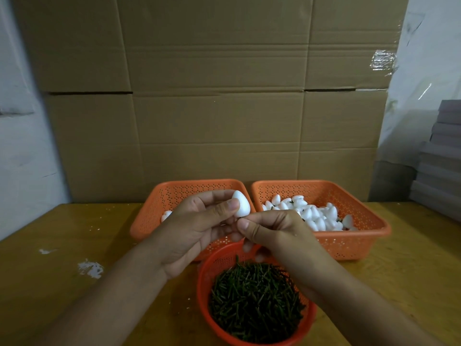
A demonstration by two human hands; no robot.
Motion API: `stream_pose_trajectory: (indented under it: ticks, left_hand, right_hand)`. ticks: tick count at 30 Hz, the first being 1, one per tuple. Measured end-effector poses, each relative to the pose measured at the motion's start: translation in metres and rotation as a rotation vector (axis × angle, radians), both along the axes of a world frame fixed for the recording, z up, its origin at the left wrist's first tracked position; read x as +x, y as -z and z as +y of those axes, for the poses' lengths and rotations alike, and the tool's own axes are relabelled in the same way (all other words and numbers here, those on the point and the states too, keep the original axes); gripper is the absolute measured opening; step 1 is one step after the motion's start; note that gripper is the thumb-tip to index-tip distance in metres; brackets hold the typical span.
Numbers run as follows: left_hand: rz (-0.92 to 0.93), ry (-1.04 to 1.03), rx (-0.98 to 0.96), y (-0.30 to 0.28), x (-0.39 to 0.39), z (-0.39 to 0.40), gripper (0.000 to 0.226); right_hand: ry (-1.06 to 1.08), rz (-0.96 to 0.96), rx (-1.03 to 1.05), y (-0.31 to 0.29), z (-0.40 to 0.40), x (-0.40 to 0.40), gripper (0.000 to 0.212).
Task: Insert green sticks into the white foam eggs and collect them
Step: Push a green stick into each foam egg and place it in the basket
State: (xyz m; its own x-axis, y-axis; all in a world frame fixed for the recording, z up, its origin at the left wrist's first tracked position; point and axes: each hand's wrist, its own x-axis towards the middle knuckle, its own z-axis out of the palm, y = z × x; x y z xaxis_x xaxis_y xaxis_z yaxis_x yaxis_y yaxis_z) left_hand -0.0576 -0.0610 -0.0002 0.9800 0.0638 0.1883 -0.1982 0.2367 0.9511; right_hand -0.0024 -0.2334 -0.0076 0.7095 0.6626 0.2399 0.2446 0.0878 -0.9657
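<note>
While the left hand (199,228) pinches a white foam egg (241,204) between thumb and fingers just above the middle of the frame, the right hand (272,233) meets it from below, fingertips curled together at the egg's lower end; whether they hold a stick cannot be told. Behind the hands, a rectangular orange basket (159,213) at centre left shows one egg inside, and its twin (349,242) at centre right holds a heap of white eggs (316,216). At lower centre a round orange basket (207,268) is full of green sticks (254,298). All stand on a yellow wooden table (74,290), backed by brown cardboard (214,96).
</note>
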Motion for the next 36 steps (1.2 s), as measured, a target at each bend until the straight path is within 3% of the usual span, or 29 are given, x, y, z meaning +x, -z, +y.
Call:
stream_pose_trajectory:
  ticks: [15,28,32,36]
  left_hand:
    - [-0.024,-0.126,0.203,0.004,0.003,0.004,0.048]
    - [-0.025,-0.165,0.122,0.011,0.007,0.002,0.045]
    - [0.045,-0.249,0.112,0.013,0.011,0.004,0.034]
    - [0.071,-0.324,0.094,0.011,0.013,0.014,0.023]
  right_hand:
    - [0.000,0.013,-0.019,0.005,0.001,0.004,0.021]
    - [0.209,-0.025,0.027,0.008,0.004,0.013,0.015]
    - [0.324,-0.259,-0.120,0.006,-0.005,0.029,0.026]
    - [0.732,-0.659,-0.407,0.010,-0.028,0.062,0.036]
